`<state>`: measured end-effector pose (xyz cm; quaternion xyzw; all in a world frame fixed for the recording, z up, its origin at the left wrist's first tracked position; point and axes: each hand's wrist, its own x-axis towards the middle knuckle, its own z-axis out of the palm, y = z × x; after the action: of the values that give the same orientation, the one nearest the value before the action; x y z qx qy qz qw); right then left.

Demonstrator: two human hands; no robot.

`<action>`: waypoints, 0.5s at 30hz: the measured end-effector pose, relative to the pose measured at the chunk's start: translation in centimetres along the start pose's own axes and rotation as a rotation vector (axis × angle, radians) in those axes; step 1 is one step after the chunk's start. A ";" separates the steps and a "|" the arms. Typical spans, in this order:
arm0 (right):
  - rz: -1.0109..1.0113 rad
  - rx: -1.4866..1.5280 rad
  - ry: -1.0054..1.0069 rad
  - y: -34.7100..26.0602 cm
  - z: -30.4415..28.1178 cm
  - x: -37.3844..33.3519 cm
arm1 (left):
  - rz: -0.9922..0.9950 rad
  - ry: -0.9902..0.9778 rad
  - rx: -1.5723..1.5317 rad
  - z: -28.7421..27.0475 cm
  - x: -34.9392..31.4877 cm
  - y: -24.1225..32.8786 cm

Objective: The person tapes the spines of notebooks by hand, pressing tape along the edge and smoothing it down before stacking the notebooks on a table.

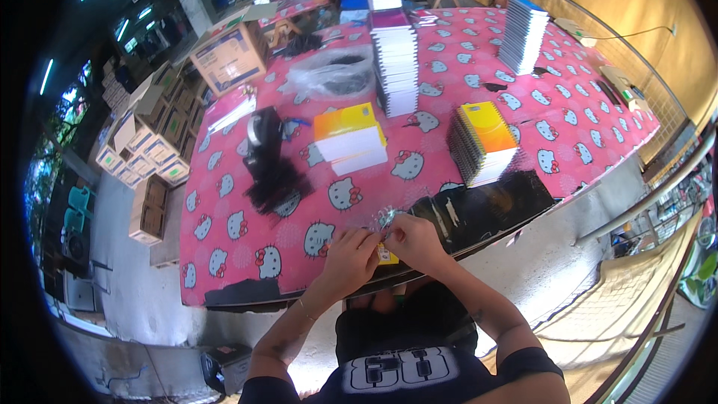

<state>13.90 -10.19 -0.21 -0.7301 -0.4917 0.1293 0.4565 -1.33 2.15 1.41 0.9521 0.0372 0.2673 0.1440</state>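
Notebook (387, 256), yellow, lies at the lower middle of the frame, at the near edge of the table (428, 179), mostly hidden under my hands. My left hand (350, 256) is palm down, its fingers bent and close together, their tips at the notebook; I can't tell whether they grip it or only rest there. My right hand (416, 242) is curled, thumb and forefinger drawn toward each other beside a shiny tangle (387, 217); whether they pinch anything I can't tell. My fingertips nearly meet at the centre. Above them stands a yellow stack (351, 138); at centre right, spiral notebooks (485, 144); at centre left, a black bundle (278, 185).
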 end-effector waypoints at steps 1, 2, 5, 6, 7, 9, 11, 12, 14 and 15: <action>-0.063 0.023 0.117 0.0 -0.7 0.1 | 0.016 0.026 -0.013 -0.5 0.8 -0.1; -0.124 0.046 0.227 -0.7 -2.4 0.1 | 0.025 0.052 -0.029 -1.5 2.2 0.1; -0.231 -0.197 0.648 -1.9 -11.1 0.7 | 0.192 0.241 -0.043 -4.4 10.0 1.8; -0.166 -0.321 0.723 -0.4 -14.1 1.2 | 0.295 0.345 -0.048 -4.1 13.3 2.4; -0.095 -0.443 0.794 1.6 -16.7 1.5 | 0.395 0.446 -0.056 -3.4 16.5 3.1; -0.039 -0.204 0.584 8.6 -20.8 1.4 | 0.502 0.511 -0.217 1.1 22.3 3.8; 0.023 -0.031 0.435 11.6 -21.2 2.5 | 0.545 0.371 -0.300 6.3 25.1 2.4; 0.030 0.065 0.373 12.7 -21.1 2.9 | 0.563 0.294 -0.347 8.7 26.0 1.4; 0.043 0.163 0.317 12.7 -20.9 3.5 | 0.480 0.177 -0.408 11.2 25.5 -0.1; 0.029 0.143 0.328 12.5 -21.1 3.5 | 0.445 0.120 -0.445 11.6 25.3 -0.1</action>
<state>36.53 -19.87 2.38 -0.7141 -0.3894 0.0498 0.5796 26.30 3.06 4.57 0.8646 -0.2228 0.3493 0.2842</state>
